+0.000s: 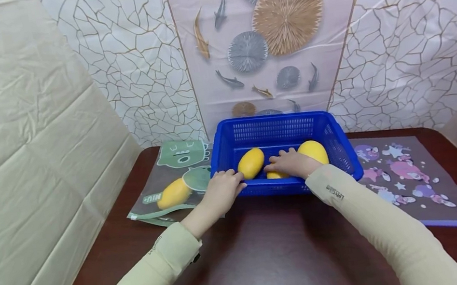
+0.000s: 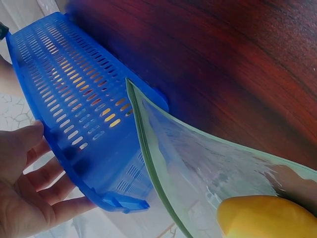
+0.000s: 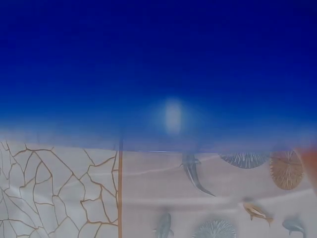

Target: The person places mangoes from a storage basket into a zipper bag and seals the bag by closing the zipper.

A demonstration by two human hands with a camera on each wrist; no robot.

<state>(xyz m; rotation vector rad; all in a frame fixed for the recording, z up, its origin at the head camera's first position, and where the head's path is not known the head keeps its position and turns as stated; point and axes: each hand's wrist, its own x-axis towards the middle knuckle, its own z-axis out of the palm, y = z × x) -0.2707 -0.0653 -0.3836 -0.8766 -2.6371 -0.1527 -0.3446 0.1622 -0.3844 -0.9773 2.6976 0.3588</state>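
Note:
A blue plastic basket (image 1: 287,184) stands on the table with yellow mangoes inside. One oval mango (image 1: 251,163) lies at its left and a rounder yellow fruit (image 1: 314,151) at its right. My left hand (image 1: 223,189) grips the basket's front left rim; in the left wrist view the thumb is outside and the fingers are behind the rim. Inside the basket, my right hand (image 1: 292,163) curls its fingers over another yellow mango (image 1: 276,175), which it partly hides. The right wrist view is mostly filled by blurred blue plastic, with almost none of the hand showing.
Left of the basket lies a clear, green-edged zip bag (image 1: 151,215) holding a mango (image 1: 174,193). A clear bag with pink and purple cartoon prints (image 1: 404,176) lies flat at the right. Patterned cloth (image 1: 145,52) hangs behind the dark wooden table (image 1: 272,263).

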